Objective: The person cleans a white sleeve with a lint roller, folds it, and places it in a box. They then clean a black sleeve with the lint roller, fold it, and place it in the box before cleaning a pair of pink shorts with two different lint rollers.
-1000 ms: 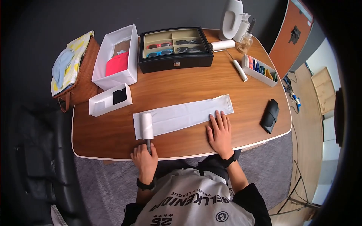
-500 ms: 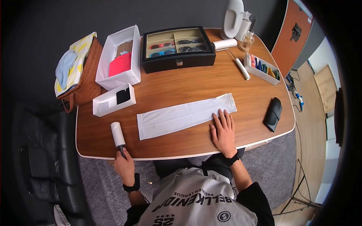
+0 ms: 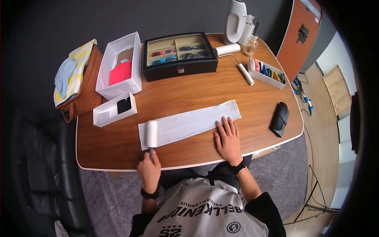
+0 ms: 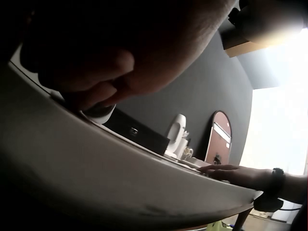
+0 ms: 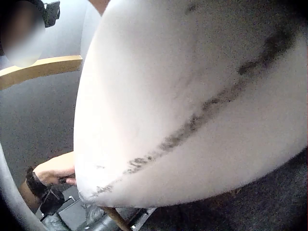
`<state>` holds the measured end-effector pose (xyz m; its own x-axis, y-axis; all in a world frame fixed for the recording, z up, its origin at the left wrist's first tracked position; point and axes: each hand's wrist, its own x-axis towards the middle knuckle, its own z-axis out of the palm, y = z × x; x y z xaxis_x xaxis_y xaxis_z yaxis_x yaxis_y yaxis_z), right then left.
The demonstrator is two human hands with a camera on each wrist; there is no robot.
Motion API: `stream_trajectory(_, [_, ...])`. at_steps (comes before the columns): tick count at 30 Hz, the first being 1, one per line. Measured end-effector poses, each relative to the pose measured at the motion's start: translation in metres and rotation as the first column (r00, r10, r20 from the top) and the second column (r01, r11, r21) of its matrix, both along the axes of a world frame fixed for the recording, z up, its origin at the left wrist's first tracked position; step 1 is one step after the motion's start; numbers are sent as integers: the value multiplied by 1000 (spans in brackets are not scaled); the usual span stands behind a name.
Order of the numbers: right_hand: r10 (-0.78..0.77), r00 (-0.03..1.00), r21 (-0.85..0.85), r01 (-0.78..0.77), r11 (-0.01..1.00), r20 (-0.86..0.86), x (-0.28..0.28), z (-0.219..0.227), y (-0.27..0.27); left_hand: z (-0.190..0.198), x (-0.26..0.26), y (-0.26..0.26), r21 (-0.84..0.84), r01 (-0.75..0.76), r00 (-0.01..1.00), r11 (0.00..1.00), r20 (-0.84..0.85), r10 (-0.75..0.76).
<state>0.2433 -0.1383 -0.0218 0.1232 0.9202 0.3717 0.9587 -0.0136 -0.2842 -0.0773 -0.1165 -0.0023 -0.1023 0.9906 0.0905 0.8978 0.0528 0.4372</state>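
A long white fabric sleeve lies flat across the table. My left hand grips the dark handle of a lint roller, whose white roll overlaps the sleeve's left end. Near the sleeve's right end, my right hand rests palm down, fingertips on its lower edge and fingers extended. In the left wrist view, the left hand's fingers curl close over the table edge. The right wrist view mostly takes in the pale table underside, so the right hand's fingers are hidden there.
Farther back stand a black display box of sunglasses, a white bin with red cloth and a small white tray. A wicker basket sits left. Rightward are a black case, another roller and a box of rolled items.
The lint roller was over the sleeve's left end, then off to its left above the bare wood, and is now back over that end. My right hand has stayed on the sleeve.
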Motion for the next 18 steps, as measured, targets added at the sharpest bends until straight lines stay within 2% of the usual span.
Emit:
stream_trajectory(1, [5, 1000, -2, -5, 1000, -7, 0, 0, 0, 2, -7, 1, 13, -66, 998, 998, -17, 67])
stream_trajectory(2, [6, 1000, -2, -6, 1000, -8, -1, 0, 0, 8, -16, 0, -61, -132, 991, 989, -3, 132])
stream_trajectory(3, [0, 1000, -4, 0, 1000, -10, -1, 0, 0, 4, -29, 0, -63, -127, 992, 990, -5, 127])
stream_trajectory(5, [12, 1000, 3, -12, 1000, -12, -1, 0, -1, -11, -62, -2, 29, -261, 965, 965, -22, 261])
stream_trajectory(6, [8, 1000, 3, -8, 1000, -14, 0, 0, -1, -15, -78, -3, 29, -257, 966, 966, -24, 258])
stream_trajectory(8, [6, 1000, 3, -6, 1000, -6, -1, -1, 0, -18, -102, -4, 18, -381, 920, 924, -96, 381])
stream_trajectory(11, [8, 1000, 8, -8, 1000, -13, 0, -2, 0, -15, -113, -9, 76, -339, 933, 938, -103, 345])
stream_trajectory(15, [8, 1000, 8, -8, 1000, -12, -1, -2, 0, 11, -65, -7, 51, -324, 945, 945, -14, 326])
stream_trajectory(18, [10, 1000, 7, -10, 1000, -11, -1, -2, 1, 13, -30, -2, -2, -147, 981, 989, 130, 146])
